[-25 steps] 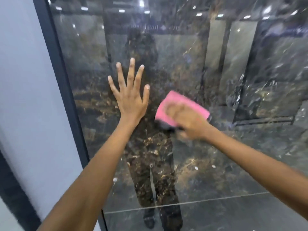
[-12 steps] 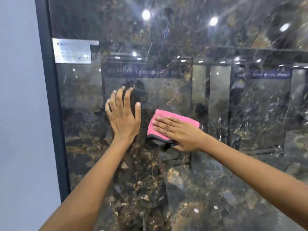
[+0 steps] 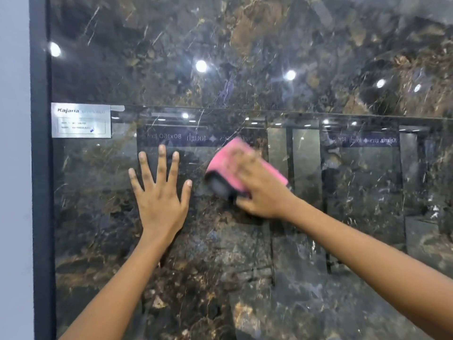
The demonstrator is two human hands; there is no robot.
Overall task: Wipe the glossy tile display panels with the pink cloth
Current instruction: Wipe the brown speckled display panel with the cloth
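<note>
Centrally, the right hand [image 3: 259, 190] pressed the folded pink cloth [image 3: 228, 165] flat against the glossy marble-patterned tile panel [image 3: 245, 57]; its grip was blurred. Beside it, the left hand [image 3: 160, 192] lay open, fingers spread, below the Kajaria label [image 3: 81, 120].

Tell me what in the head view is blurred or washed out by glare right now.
Head view: the right hand and pink cloth are motion-smeared; the left hand, flat on the tile panel, is sharp. Ceiling-light reflections dot the gloss, mirrored showroom signage overlays it, and the label has unreadable small print.
</note>
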